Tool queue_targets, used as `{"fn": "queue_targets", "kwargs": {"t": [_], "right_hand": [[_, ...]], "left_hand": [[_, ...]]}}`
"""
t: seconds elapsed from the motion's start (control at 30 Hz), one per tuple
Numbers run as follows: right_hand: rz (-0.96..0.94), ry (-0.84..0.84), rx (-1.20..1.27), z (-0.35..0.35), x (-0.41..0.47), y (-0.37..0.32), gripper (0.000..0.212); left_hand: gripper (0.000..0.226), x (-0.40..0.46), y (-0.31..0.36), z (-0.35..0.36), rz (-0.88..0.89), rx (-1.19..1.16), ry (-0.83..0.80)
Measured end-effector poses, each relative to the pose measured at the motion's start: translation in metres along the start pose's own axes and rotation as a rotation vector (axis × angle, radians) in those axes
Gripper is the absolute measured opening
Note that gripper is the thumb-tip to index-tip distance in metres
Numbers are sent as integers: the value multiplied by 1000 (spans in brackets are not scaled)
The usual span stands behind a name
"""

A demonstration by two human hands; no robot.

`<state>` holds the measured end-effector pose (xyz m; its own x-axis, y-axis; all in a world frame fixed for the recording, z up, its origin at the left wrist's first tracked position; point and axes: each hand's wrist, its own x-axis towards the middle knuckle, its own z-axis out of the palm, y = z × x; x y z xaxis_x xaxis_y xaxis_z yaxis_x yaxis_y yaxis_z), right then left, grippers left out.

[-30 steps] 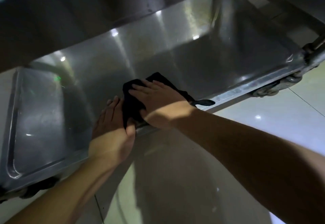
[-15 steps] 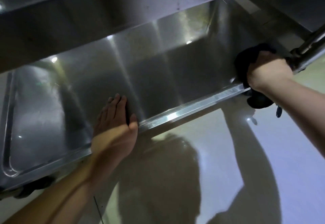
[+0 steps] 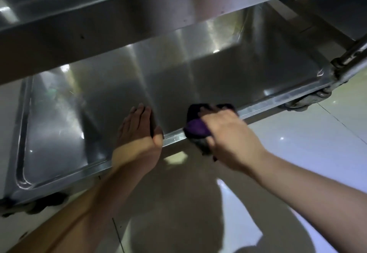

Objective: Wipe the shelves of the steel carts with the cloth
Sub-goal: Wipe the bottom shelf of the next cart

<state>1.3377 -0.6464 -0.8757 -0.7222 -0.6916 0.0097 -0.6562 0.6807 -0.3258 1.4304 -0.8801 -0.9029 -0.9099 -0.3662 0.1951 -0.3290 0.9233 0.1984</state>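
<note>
Lower shelf (image 3: pixel 198 78) under upper shelf; left hand (image 3: pixel 139 131) flat on its front rim, fingers straight and together; right hand (image 3: pixel 228 133) just right of it, fingers curled round dark cloth (image 3: pixel 195 128) on the same rim.

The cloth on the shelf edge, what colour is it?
Dark purple, nearly black in the shade; the cloth shows best in the head view.

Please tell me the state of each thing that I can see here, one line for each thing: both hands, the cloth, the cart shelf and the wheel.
Left hand: flat, fingers straight, resting on the shelf's front edge.
Right hand: curled, gripping the cloth.
Dark purple cloth: bunched, pressed over the shelf's front rim.
Bottom steel cart shelf: bare, shiny, reflecting lights.
Caster wheel: on the tiled floor.
</note>
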Motion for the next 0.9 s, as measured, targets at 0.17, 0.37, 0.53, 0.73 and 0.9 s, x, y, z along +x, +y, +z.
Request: {"fn": "queue_targets", "kwargs": {"t": [0.17,0.37,0.53,0.73,0.9], "right_hand": [[570,110,-51,-53,25,124,43],[759,62,-61,-84,34,168,61],[426,71,-35,-49,23,79,59],[70,-150,37,2,34,-46,76],[61,-163,15,4,33,-56,73]], "left_hand": [[65,5,2,0,1,1,-8],[60,4,7,1,-14,1,24],[64,4,10,-6,-38,-6,-47],[68,12,8,-19,-72,-90,-257],[62,20,-5,-49,-70,-189,-441]]}}
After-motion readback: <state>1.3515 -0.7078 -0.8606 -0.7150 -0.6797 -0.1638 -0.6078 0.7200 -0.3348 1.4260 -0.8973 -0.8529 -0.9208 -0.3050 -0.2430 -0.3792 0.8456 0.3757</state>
